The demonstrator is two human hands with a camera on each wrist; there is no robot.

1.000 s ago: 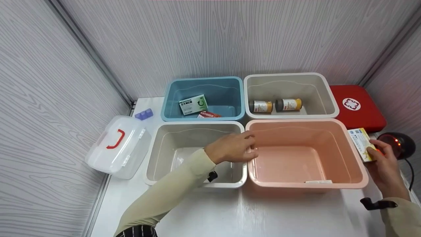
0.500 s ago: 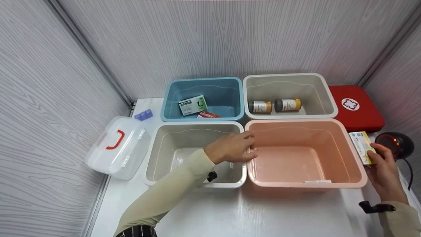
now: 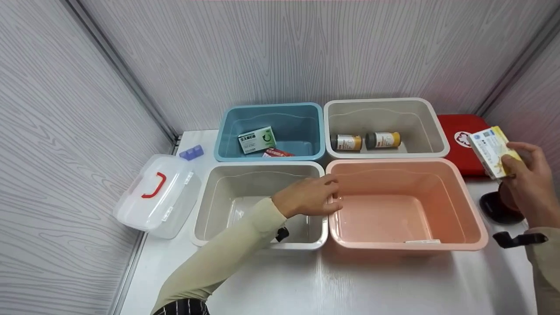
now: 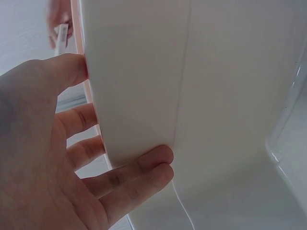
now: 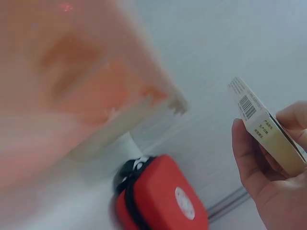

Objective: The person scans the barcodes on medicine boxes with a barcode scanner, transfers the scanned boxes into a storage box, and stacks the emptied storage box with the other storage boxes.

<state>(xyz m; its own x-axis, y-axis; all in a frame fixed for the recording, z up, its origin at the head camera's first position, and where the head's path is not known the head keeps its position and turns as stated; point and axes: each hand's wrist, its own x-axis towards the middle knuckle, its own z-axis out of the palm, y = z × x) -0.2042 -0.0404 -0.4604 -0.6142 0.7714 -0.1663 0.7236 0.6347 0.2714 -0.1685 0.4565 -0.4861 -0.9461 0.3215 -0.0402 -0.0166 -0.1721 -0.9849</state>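
Note:
My right hand [image 3: 531, 179] pinches a white and yellow medicine box [image 3: 491, 152], thumb on its printed face. In the head view the box overlaps the red first-aid case [image 3: 457, 164]. A barcode and printed lines show on the edges of the medicine box [image 5: 256, 120] in the right wrist view. Below this hand is a dark barcode scanner [image 3: 498, 208], partly covered by it. My left hand [image 3: 308, 195] rests over the adjoining rims of the front grey bin [image 3: 258, 164] and the pink bin [image 3: 393, 161]. Some of its loosely bent fingers [image 4: 144, 179] lie against the grey wall.
At the back, a blue bin [image 3: 271, 106] holds a green-white box [image 3: 257, 140] and a red box [image 3: 278, 152]. Two bottles [image 3: 383, 139] lie in the back grey bin [image 3: 376, 101]. A clear case [image 3: 153, 192] and purple pill organizer [image 3: 191, 152] stand left.
My right hand has lifted the medicine box up and to the right, from beside the pink bin to in front of the red case. My left hand stays in place.

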